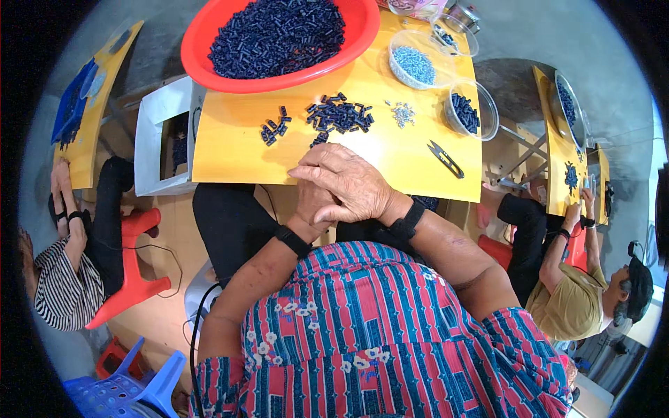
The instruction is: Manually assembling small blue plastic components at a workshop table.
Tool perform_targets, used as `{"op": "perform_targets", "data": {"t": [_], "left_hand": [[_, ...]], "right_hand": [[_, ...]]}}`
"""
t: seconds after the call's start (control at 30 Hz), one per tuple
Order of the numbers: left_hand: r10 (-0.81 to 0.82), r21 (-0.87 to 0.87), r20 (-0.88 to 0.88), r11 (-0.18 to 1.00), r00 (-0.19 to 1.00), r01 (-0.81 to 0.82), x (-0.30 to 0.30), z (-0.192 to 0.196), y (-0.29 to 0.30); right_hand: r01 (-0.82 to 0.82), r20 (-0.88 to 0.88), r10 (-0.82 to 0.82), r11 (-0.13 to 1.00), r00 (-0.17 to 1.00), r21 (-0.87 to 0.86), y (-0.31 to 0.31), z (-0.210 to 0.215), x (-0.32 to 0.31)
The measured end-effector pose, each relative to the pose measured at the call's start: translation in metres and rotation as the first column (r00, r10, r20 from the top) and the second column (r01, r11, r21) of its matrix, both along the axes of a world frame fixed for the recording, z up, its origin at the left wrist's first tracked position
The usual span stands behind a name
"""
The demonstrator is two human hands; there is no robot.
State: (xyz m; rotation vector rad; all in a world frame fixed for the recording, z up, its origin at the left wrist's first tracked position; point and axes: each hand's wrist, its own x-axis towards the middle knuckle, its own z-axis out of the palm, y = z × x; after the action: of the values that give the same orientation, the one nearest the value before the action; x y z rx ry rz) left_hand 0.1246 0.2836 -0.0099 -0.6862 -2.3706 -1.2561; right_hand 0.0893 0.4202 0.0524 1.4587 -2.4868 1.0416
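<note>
At the front edge of the yellow table (pixel 237 157), my right hand (pixel 355 182) lies over my left hand (pixel 313 203) with its fingers curled across it. The left hand's fingers are mostly hidden underneath. Just beyond them sits a pile of small black tubular pieces (pixel 340 115), with a smaller group (pixel 274 128) to its left. Small silvery parts (pixel 403 113) are scattered to the right. Black-handled thread snips (pixel 446 159) lie near the right edge. No loose piece shows in either hand.
A large red basin (pixel 191 52) full of black pieces stands at the back. Clear plastic tubs hold small bluish metal parts (pixel 413 66) and black pieces (pixel 465 113). A white box (pixel 150 139) is at the left. Other people sit at yellow tables on both sides.
</note>
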Motion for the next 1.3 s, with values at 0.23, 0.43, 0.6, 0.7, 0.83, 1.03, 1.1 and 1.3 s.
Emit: {"op": "perform_targets", "data": {"t": [0.23,0.43,0.6,0.7,0.83,1.03,1.1,1.3], "left_hand": [[-0.053,-0.024,-0.006,0.998,0.999,0.053,0.003,-0.003,-0.001],[-0.109,-0.038,0.021,0.993,0.994,0.110,0.001,-0.007,-0.002],[-0.137,-0.056,0.044,0.989,0.990,0.139,-0.001,-0.004,-0.001],[-0.060,0.050,0.110,0.997,0.992,0.055,0.002,0.007,0.003],[-0.071,0.033,0.073,0.997,0.995,0.068,-0.007,0.019,0.009],[-0.035,-0.083,0.117,0.996,0.992,0.045,-0.006,0.010,0.006],[-0.019,-0.047,0.071,0.999,0.997,0.023,-0.006,0.013,0.010],[-0.064,-0.019,0.090,0.998,0.994,0.066,-0.006,0.018,0.006]], "right_hand": [[0.011,0.021,-0.011,1.000,1.000,0.009,-0.001,0.000,0.004],[0.001,0.044,-0.001,1.000,0.999,0.009,0.001,0.000,0.003],[0.040,0.116,-0.033,0.998,0.993,-0.056,0.005,-0.012,0.000],[0.053,0.136,-0.048,0.998,0.990,-0.033,0.008,-0.013,0.002],[0.191,0.232,-0.141,0.959,0.963,-0.208,0.017,-0.013,-0.004],[0.270,0.242,-0.193,0.900,0.951,-0.342,0.011,-0.018,-0.001],[0.285,0.254,-0.206,0.900,0.945,-0.331,0.009,-0.017,0.001],[0.214,0.154,-0.175,0.933,0.973,-0.289,0.004,-0.010,0.003]]}}
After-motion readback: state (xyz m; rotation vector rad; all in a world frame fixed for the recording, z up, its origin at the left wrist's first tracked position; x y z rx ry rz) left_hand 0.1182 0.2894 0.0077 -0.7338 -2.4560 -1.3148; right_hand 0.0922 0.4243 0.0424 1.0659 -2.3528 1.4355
